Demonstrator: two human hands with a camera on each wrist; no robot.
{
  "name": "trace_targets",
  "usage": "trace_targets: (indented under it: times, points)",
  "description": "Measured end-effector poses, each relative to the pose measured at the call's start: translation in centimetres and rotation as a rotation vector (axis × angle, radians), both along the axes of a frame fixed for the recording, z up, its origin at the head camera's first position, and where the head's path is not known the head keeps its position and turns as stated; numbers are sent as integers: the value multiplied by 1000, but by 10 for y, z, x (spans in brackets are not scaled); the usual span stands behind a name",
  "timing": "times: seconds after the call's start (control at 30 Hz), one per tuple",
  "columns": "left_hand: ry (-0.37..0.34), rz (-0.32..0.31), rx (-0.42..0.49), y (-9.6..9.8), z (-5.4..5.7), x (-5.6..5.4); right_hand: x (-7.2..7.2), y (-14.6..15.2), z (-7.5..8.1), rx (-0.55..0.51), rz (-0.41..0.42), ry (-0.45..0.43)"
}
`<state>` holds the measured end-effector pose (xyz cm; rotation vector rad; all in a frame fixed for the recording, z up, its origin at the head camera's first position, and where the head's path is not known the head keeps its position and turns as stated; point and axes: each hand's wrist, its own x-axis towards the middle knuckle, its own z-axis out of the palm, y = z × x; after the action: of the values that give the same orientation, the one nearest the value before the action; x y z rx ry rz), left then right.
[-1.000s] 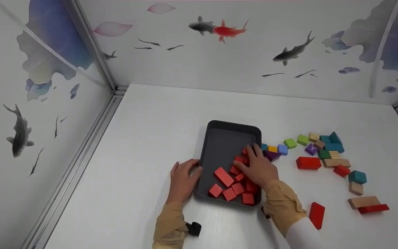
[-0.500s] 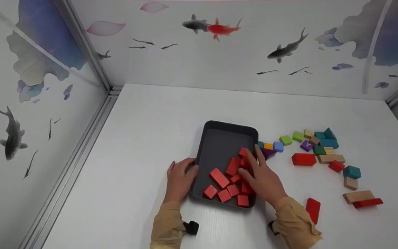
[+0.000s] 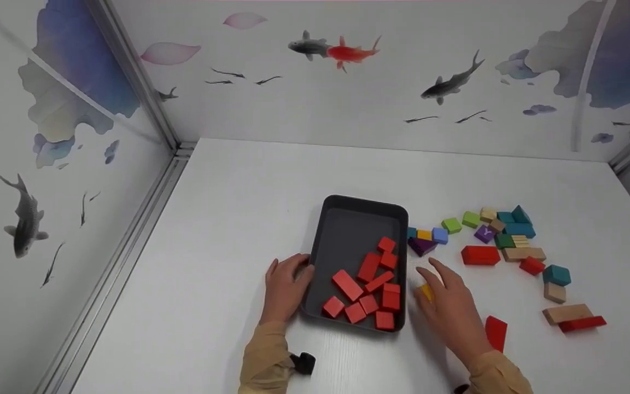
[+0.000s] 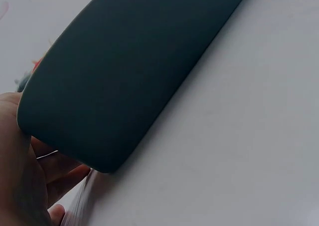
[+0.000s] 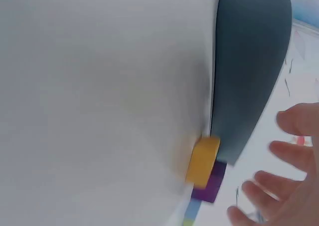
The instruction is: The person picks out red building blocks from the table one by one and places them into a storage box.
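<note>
A dark grey tray (image 3: 342,227) holds several red blocks (image 3: 368,267), bunched toward its near and right side. My left hand (image 3: 284,287) rests against the tray's left outer side, thumb and index fingertips right at the rim. The left wrist view has its fingers (image 4: 65,178) beside the tray's corner. My right hand (image 3: 454,306) hovers to the right of the tray, fingers apart and nothing between them. Close to it on the table is a yellow block (image 5: 203,161), partly hidden by the hand in the head view. A purple block (image 5: 212,182) shows behind the yellow one.
Small blue (image 3: 439,236), orange (image 3: 424,235) and purple (image 3: 422,246) blocks sit by the tray's right wall. Farther right lie green, teal, wooden and red blocks (image 3: 480,255). A flat red block (image 3: 495,332) is partly behind my right wrist. Walls border the white table (image 3: 238,219).
My right hand has left the red blocks and moved out of the tray to the right, over the table beside the yellow block. The left hand stays at the tray's left side.
</note>
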<state>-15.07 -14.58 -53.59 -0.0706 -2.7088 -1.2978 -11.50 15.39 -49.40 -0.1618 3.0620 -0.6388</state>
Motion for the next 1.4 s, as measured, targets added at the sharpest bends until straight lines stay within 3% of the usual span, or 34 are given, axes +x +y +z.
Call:
trace_targets:
  times: [0.2, 0.4, 0.5, 0.7, 0.93, 1.2, 1.4]
  points:
    - [-6, -3, -5, -2, -2, 0, 21, 22, -8, 178, -52, -61]
    - [-16, 9, -4, -5, -2, -1, 32, 33, -17, 237, -109, -269]
    - [-23, 15, -2, -6, -3, 0, 32, 37, -19, 236, -96, -374]
    - [-22, 5, 5, -3, -4, -1, 39, 50, -11, 139, -148, -461]
    - [-9, 9, 15, -2, 0, -2, 59, 65, -13, 58, -237, -443]
    - [-20, -1, 12, -1, -3, 0, 57, 58, -25, -104, -452, -441]
    - [2, -4, 0, -2, -1, 1, 57, 54, -26, -147, -492, -389]
